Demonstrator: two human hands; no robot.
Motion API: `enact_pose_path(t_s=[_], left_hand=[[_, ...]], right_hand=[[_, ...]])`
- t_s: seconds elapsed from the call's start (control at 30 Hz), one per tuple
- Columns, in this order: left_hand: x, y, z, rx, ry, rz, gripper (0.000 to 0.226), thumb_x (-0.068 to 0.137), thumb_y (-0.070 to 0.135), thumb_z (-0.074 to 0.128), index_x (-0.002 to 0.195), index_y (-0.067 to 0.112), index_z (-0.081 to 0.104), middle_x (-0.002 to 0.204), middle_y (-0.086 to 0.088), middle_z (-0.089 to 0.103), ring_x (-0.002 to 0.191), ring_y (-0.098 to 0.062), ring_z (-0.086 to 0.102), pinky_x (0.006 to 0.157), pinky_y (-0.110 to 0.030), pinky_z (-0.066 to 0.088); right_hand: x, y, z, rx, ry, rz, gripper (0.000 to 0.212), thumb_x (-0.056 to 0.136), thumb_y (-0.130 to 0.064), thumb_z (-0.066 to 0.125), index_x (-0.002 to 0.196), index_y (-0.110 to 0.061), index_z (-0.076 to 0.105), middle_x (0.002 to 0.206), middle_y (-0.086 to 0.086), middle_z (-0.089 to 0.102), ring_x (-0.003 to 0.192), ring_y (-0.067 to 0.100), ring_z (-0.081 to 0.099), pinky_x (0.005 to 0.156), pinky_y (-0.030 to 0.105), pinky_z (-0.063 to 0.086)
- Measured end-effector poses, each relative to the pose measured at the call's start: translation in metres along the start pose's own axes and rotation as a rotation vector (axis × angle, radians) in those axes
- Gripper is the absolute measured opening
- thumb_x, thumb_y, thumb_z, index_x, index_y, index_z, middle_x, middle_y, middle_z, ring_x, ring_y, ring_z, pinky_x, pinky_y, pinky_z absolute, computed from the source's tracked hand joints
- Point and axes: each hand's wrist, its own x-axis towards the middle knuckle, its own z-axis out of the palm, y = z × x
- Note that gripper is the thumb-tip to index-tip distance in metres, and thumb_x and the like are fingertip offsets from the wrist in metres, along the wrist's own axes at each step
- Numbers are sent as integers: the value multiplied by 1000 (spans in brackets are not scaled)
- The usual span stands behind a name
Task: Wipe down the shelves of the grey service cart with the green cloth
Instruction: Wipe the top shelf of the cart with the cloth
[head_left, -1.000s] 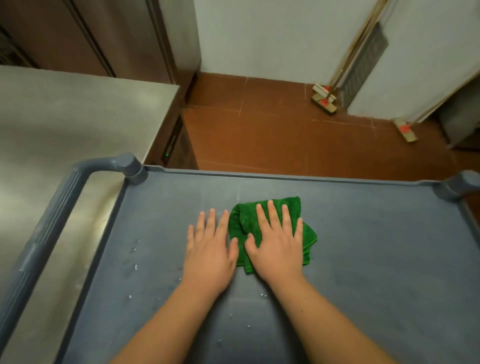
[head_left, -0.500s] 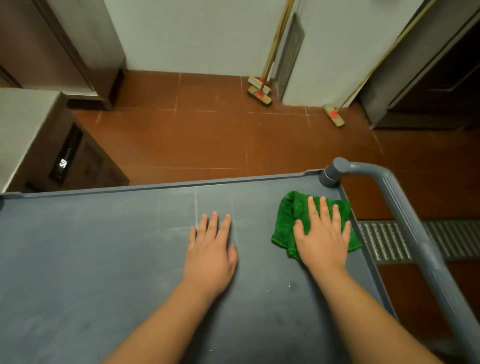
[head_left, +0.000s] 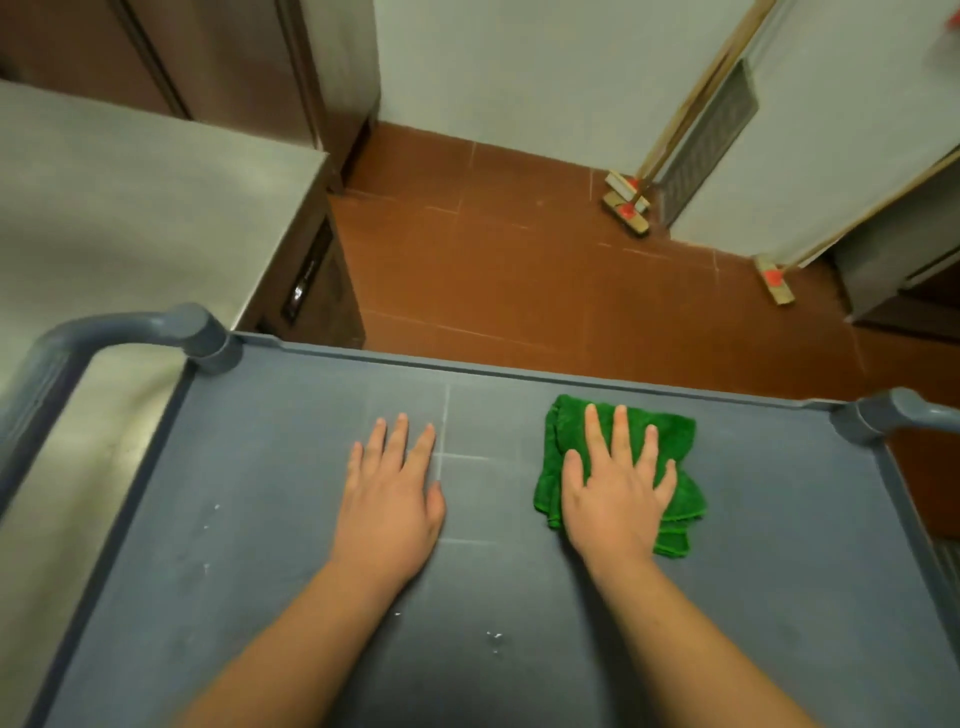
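We see the right hand (head_left: 615, 499) spread flat on the green cloth (head_left: 670, 457) near the cart's top shelf (head_left: 779, 571) far rim, the left hand (head_left: 389, 509) flat, wide, beside it, bare shelf all around.

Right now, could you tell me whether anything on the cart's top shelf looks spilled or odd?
Small white specks dot the top shelf near the left hand; the green cloth under the right hand sits away from them.
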Motion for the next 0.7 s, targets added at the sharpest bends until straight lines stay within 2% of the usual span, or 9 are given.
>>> enact_pose_path(t_s=[0.17,0.27,0.33,0.47,0.6,0.7], left_hand=[[-16,-101,-40,-55,41,-155,67,89,25,45,152,21,23,161,-8,16,149,-28,6,121,-41,5],[-29,-151,-63,-120,108,-258,64,90,24,39,152,19,25,160,-8,20,149,-27,8,121,-42,10],[-35,-178,-72,-104,142,-301,61,92,26,31,152,21,23,160,-6,21,149,-26,8,120,-44,13],[-49,-198,-74,-142,152,-336,68,89,20,39,153,24,17,161,-2,15,149,-26,2,120,-45,12],[-58,-184,-69,-132,138,-273,77,83,16,43,154,22,15,162,-5,11,149,-26,-4,121,-43,6],[-64,-160,-66,-135,122,-205,78,83,16,44,154,22,13,163,-6,9,149,-26,-5,122,-41,3]], right_hand=[[-53,-178,20,31,-34,-298,65,90,-55,33,153,-41,28,163,-3,26,151,32,16,118,60,11],[-92,-265,30,89,-82,-510,66,86,-57,40,150,-39,38,159,-1,35,149,33,23,117,61,13],[-104,-297,34,89,-103,-590,69,85,-62,40,150,-39,38,159,0,34,150,34,21,117,62,10],[-105,-308,36,52,-137,-640,77,82,-65,41,153,-39,29,163,-1,26,152,33,9,118,62,-1],[-101,-290,28,57,-129,-609,76,81,-54,43,154,-36,30,164,-3,23,152,27,13,121,57,5],[-99,-252,25,86,-94,-560,74,82,-49,43,154,-34,32,163,-3,25,152,25,16,121,54,11]])
